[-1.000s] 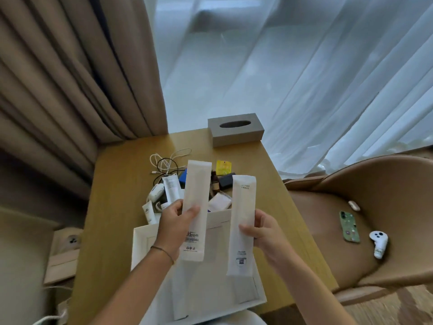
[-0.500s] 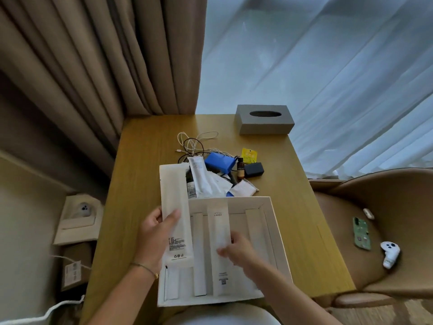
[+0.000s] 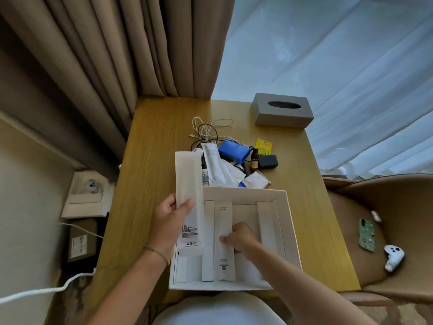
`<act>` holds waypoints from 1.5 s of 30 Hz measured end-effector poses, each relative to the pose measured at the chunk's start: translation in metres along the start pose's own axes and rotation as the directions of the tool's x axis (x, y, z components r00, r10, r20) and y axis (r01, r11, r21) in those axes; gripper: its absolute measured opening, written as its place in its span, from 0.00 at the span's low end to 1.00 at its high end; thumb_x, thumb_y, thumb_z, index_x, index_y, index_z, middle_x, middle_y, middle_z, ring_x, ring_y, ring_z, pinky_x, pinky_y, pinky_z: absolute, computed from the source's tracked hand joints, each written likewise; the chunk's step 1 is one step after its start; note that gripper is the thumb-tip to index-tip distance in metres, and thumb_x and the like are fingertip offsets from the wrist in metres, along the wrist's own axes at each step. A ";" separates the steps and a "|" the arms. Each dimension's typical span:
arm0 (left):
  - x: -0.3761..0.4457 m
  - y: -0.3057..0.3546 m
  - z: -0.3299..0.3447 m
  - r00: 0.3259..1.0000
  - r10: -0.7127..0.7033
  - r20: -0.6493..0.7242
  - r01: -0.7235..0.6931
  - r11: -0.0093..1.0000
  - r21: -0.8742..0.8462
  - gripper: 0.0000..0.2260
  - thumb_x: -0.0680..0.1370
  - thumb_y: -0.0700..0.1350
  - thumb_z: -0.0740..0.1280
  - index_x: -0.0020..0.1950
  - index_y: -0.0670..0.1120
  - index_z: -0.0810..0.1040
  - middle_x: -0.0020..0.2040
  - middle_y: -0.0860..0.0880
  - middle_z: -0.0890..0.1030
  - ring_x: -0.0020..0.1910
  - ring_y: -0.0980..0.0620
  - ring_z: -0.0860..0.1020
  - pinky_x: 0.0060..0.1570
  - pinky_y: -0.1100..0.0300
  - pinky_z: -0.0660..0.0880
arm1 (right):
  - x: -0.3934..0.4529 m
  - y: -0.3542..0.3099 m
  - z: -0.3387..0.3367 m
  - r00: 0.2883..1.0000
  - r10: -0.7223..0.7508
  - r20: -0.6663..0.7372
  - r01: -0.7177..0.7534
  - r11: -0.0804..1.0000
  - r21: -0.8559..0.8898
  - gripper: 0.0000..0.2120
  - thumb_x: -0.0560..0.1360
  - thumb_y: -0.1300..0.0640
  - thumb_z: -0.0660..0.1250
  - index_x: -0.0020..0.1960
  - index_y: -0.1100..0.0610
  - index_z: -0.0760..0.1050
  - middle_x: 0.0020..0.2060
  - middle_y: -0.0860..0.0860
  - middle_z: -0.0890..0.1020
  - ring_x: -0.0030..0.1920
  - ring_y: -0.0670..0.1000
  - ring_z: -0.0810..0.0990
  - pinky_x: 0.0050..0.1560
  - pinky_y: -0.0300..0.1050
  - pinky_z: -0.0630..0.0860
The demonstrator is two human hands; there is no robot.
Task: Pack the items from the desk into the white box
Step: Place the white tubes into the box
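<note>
The open white box [image 3: 289, 221] lies at the desk's near edge, with white divider strips inside. My left hand [image 3: 167, 225] holds a long white carton [image 3: 189, 184] upright over the box's left side. My right hand [image 3: 241, 239] is inside the box, fingers pressed on a second long white carton [image 3: 223, 215] lying flat in a slot. Beyond the box sits a pile: a white tube [image 3: 214, 165], a blue pouch [image 3: 233, 151], a brown bottle [image 3: 254, 159], a dark charger [image 3: 268, 161], a yellow sachet [image 3: 263, 146], white packets [image 3: 255, 180] and tangled cables [image 3: 207, 130].
A grey tissue box [image 3: 282, 112] stands at the desk's far right corner. A tan chair [image 3: 384, 231] to the right holds a green phone [image 3: 366, 234] and a white controller [image 3: 393, 256]. Curtains hang behind the desk. Boxes and a white cable lie on the floor at left.
Both cartons were held up in front of me. My right hand has lowered its carton flat into the box. My left hand has moved its carton left and down. The camera tilted down.
</note>
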State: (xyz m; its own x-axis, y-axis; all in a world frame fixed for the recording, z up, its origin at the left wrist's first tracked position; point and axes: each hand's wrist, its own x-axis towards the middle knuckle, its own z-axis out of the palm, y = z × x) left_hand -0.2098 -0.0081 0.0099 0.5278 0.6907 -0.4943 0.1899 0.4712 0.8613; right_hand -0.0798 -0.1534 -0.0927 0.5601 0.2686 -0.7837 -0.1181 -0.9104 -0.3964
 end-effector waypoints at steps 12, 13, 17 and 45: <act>-0.016 -0.008 0.018 0.983 -0.131 0.133 0.116 0.987 0.115 0.07 0.78 0.39 0.70 0.55 0.45 0.82 0.46 0.46 0.87 0.46 0.45 0.86 0.47 0.48 0.83 | -0.014 -0.003 -0.027 0.962 -0.260 -0.082 0.164 0.792 -0.588 0.17 0.77 0.40 0.65 0.38 0.52 0.72 0.35 0.48 0.77 0.37 0.51 0.75 0.37 0.45 0.72; -0.017 -0.011 0.020 0.970 -0.179 0.165 0.155 0.977 0.147 0.07 0.78 0.40 0.71 0.56 0.44 0.82 0.46 0.45 0.87 0.45 0.44 0.86 0.45 0.48 0.83 | -0.017 -0.002 -0.036 0.956 -0.272 -0.112 0.172 0.825 -0.538 0.18 0.78 0.44 0.65 0.34 0.53 0.70 0.30 0.48 0.74 0.33 0.51 0.74 0.34 0.44 0.70; -0.017 -0.028 0.032 0.909 -0.339 0.244 0.257 0.914 0.314 0.08 0.77 0.43 0.72 0.56 0.46 0.82 0.46 0.46 0.88 0.45 0.45 0.86 0.49 0.47 0.83 | -0.032 0.002 -0.077 0.931 -0.292 -0.220 0.204 0.914 -0.350 0.17 0.77 0.52 0.65 0.32 0.59 0.72 0.26 0.49 0.74 0.27 0.51 0.70 0.29 0.41 0.64; 0.028 -0.123 0.116 0.983 -0.146 0.108 -0.138 -0.215 0.967 0.19 0.75 0.65 0.67 0.46 0.49 0.73 0.36 0.52 0.71 0.39 0.51 0.74 0.38 0.57 0.69 | -0.064 -0.006 -0.120 0.876 -0.481 -0.026 0.478 0.862 0.168 0.08 0.77 0.56 0.67 0.41 0.55 0.81 0.28 0.49 0.78 0.29 0.48 0.76 0.36 0.46 0.74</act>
State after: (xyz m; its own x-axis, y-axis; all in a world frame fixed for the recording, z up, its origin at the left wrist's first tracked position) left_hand -0.1223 -0.1107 -0.0965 0.5806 0.5516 -0.5989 0.6871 -0.7266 -0.0031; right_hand -0.0165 -0.2027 0.0175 0.5688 0.6651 -0.4838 0.0285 -0.6038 -0.7966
